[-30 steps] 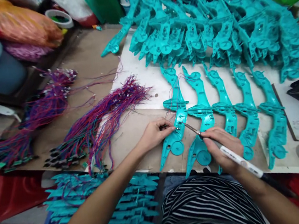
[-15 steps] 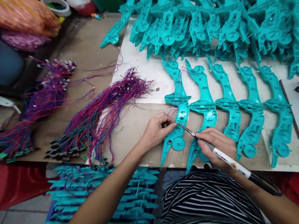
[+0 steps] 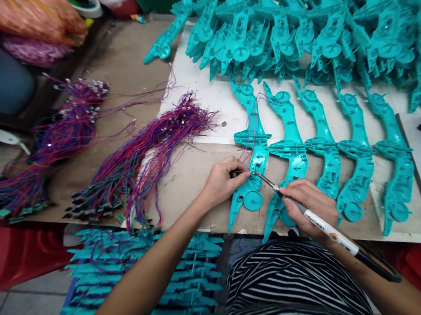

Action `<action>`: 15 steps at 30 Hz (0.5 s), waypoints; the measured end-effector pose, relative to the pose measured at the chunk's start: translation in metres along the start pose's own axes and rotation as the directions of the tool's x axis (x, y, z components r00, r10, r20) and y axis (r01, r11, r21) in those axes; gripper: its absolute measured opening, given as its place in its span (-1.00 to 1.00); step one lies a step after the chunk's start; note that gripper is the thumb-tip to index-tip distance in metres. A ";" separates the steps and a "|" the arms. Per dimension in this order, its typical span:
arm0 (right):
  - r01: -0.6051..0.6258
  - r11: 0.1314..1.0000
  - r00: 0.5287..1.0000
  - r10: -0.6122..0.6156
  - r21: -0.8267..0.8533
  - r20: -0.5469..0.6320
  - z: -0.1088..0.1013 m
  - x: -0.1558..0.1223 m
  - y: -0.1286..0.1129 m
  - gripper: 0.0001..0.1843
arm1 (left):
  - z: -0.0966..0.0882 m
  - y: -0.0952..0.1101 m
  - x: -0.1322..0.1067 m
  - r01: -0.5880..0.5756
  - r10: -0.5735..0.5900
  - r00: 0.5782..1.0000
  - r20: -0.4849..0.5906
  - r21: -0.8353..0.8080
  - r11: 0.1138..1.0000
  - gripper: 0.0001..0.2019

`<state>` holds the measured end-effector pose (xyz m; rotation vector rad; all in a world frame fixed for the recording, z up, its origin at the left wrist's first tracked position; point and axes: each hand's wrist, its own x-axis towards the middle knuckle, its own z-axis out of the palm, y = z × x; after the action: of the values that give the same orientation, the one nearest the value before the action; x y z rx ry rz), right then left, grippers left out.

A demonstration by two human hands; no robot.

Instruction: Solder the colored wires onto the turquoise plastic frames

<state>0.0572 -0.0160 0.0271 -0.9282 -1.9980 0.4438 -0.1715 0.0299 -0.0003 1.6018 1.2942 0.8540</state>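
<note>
My right hand point(image 3: 309, 205) is closed round a white soldering iron point(image 3: 325, 229), its metal tip touching the leftmost teal plastic part point(image 3: 253, 165) in a row of several laid side by side on the table. My left hand point(image 3: 222, 180) pinches something thin, a wire end I cannot fully make out, against the same part right beside the tip. Red and blue wires point(image 3: 251, 120) run up along that part.
A heap of teal parts point(image 3: 313, 26) fills the back of the table. Bundles of red-blue wires point(image 3: 150, 154) lie at left, another bundle point(image 3: 58, 138) farther left. More teal parts point(image 3: 171, 282) are stacked below the table edge. Bags point(image 3: 26, 21) sit at top left.
The view has shifted slightly. Both hands stay on the leftmost teal part, with the iron tip held at the same spot.
</note>
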 end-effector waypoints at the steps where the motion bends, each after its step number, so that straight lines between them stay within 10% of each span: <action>1: 0.002 1.000 1.000 -0.002 0.003 0.009 0.000 0.000 0.000 -0.75 | 0.000 0.000 0.000 -0.001 0.001 1.000 0.001 0.000 1.000 -0.92; 15: -0.017 0.999 1.000 0.018 0.036 -0.011 0.000 0.002 -0.001 -0.74 | 0.000 0.001 0.000 -0.008 0.008 1.000 0.002 -0.023 1.000 -0.92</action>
<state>0.0562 -0.0153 0.0289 -0.9243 -1.9671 0.4820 -0.1711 0.0299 0.0004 1.5906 1.2729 0.8691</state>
